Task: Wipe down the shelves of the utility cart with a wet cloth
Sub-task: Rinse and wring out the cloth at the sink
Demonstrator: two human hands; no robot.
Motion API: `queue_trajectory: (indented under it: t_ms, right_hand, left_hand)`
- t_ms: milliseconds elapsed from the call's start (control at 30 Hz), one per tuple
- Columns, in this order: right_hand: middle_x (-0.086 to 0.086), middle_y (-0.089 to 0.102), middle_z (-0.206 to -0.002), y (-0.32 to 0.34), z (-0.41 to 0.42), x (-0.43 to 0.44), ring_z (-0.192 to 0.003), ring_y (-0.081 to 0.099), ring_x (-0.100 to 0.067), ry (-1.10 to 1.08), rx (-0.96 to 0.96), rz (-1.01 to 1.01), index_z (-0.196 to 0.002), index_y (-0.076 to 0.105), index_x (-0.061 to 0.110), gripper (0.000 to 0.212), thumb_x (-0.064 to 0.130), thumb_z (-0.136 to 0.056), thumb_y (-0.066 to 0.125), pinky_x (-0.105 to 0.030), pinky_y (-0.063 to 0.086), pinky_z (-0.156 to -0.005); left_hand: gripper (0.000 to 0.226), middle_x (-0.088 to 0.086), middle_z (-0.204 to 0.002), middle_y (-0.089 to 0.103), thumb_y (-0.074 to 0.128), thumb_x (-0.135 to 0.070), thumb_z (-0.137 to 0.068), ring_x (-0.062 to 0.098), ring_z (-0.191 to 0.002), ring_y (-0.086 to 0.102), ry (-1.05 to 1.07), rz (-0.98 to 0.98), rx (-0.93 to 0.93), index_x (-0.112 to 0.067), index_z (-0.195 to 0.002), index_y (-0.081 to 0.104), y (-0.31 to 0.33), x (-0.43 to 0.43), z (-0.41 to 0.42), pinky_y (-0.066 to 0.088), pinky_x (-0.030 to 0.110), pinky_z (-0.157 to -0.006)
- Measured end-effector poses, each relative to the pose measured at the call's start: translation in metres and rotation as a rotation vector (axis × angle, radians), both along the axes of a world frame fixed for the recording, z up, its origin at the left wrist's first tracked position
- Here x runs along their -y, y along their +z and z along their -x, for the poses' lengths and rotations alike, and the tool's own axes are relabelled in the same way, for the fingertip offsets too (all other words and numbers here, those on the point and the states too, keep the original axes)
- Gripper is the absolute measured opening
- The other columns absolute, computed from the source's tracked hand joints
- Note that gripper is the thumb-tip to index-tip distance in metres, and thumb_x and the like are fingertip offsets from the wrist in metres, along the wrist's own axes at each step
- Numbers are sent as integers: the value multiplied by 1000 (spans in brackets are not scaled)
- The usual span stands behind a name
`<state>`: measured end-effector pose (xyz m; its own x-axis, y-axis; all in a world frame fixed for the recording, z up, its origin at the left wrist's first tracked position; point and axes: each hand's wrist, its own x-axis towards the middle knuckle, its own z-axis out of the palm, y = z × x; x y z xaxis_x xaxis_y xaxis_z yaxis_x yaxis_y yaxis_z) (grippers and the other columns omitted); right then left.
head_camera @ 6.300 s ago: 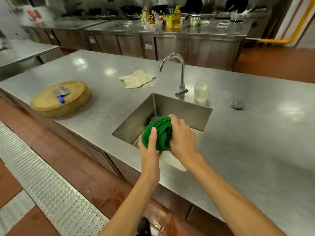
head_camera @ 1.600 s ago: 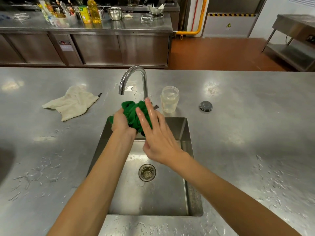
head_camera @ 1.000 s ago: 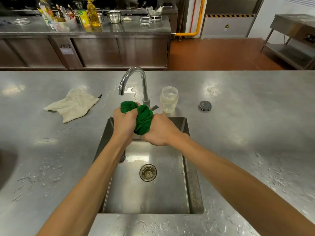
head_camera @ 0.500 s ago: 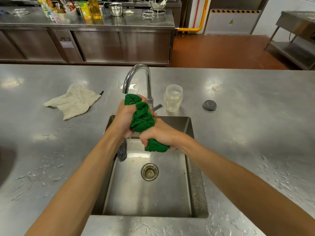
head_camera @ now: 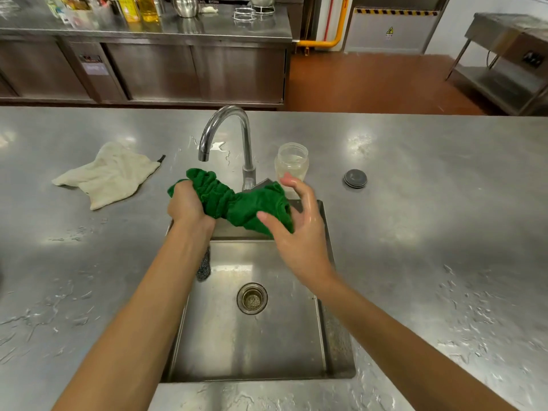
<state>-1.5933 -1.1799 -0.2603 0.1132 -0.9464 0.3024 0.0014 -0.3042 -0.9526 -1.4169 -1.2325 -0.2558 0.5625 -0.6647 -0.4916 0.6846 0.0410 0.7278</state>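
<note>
The left hand (head_camera: pixel 189 206) has its fingers (head_camera: pixel 181 189) curled tight around the left end of the green cloth (head_camera: pixel 228 203). The cloth is twisted like a rope and goes from that fist across to the right hand (head_camera: pixel 302 232). The right hand's fingers (head_camera: pixel 296 186) are spread wide and almost straight. They stand up behind the right end of the cloth, and the thumb (head_camera: pixel 268 218) lies across the front of it. So the cloth's right end sits loose between thumb and palm, touched but not squeezed. Both hands look wet and shiny.

The cloth hangs in the air over the far edge of the sink (head_camera: pixel 267 345), just in front of the tap (head_camera: pixel 225 126). The sink is set into the counter (head_camera: pixel 430 218), close to the counter's near edge. A round drain (head_camera: pixel 252 298) is in the sink's floor. A dark grey scrubber (head_camera: pixel 203 267) peeks out by the sink's left wall, under the left wrist.

A clear jar (head_camera: pixel 292 161) stands on the counter just right of the tap, near the sink's far right corner. A small grey lid (head_camera: pixel 355 178) lies further right, apart from the jar. A pale cloth (head_camera: pixel 109 176) lies crumpled on the counter to the left of the tap. Water drops (head_camera: pixel 462 295) dot the counter on both sides of the sink.
</note>
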Motion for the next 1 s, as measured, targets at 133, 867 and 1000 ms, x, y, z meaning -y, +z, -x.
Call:
queue_trajectory:
  t_ms: [133, 867, 1000]
  right_hand:
    - [-12, 46, -149, -14, -4, 8, -139, 43, -15, -82, -266, 404, -129, 60, 4, 39, -8, -95, 48, -38, 41, -112]
    - [-1, 40, -49, -5, -34, 58, -52, 37, -16, -160, -311, -264, -49, 43, 9, 46, 28, -90, 52, -34, 33, -54]
    - [-4, 48, -53, -5, -29, 59, -54, 42, -16, -167, -347, -284, -55, 49, 7, 44, 32, -91, 51, -35, 38, -55]
  left_hand:
    - [23, 4, -72, 57, 44, -6, -86, 19, -58, 57, -117, 21, -68, -15, -70, 58, -9, 6, 5, 54, 29, -57]
    - [24, 10, -71, 57, 39, 7, -86, 19, -52, 58, -139, 55, 71, -8, -76, 56, 11, -1, 39, 51, 26, -48]
    - [19, 14, -94, 67, 51, -6, -89, 23, -71, 66, -161, -27, 75, -3, -101, 64, 0, -2, 40, 55, 29, -54]
